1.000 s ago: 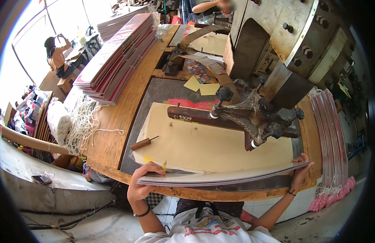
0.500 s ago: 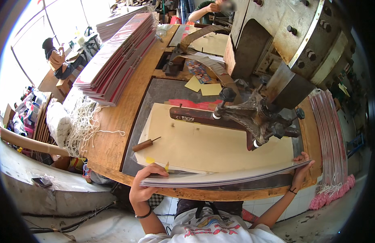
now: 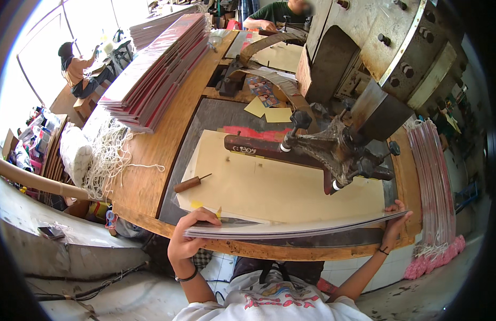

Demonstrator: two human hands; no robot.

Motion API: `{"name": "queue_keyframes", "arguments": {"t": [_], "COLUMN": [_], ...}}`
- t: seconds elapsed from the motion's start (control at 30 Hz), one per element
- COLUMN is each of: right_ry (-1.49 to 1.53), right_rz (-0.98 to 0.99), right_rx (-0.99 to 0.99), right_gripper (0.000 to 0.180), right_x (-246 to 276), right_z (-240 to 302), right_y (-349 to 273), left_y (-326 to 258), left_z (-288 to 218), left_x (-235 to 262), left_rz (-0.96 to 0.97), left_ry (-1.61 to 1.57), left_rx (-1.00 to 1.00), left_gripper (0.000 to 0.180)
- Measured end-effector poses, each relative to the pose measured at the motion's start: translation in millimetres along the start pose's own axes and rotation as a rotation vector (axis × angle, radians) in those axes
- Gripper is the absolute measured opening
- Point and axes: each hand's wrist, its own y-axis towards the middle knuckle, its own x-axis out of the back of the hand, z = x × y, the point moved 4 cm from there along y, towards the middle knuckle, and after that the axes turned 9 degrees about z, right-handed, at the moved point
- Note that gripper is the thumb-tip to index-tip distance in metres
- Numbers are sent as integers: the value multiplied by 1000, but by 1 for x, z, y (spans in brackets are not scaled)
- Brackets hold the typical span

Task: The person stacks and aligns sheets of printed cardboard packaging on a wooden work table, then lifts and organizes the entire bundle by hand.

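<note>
Head view shows my left hand (image 3: 188,241) and right hand (image 3: 393,227) each gripping one end of a long stack of glossy sheets (image 3: 296,229), held level over the near edge of the wooden counter (image 3: 151,182). Just beyond the stack lies a tan board (image 3: 269,187) under the iron press arm (image 3: 323,152), with a wooden-handled awl (image 3: 190,183) beside it.

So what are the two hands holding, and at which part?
Both hold one long stack of sheets by its ends: left hand at the left end, right hand at the right end.
</note>
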Motion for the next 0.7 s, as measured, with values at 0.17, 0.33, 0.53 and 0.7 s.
{"name": "queue_keyframes", "arguments": {"t": [0.17,0.33,0.53,0.7], "right_ry": [-22,16,32,-9], "right_rz": [-31,-4,-11,-13], "right_rx": [-10,16,21,-7], "right_gripper": [80,73,71,71], "right_x": [-12,-5,-9,-11], "right_z": [6,1,4,8], "right_y": [-2,1,0,-2], "left_y": [1,2,0,2], "left_z": [-3,-8,-4,-3], "left_x": [-1,-4,-4,-5], "left_rz": [6,18,-6,-44], "left_ry": [1,-21,18,72], "left_rx": [14,27,43,58], "left_gripper": [37,34,32,32]}}
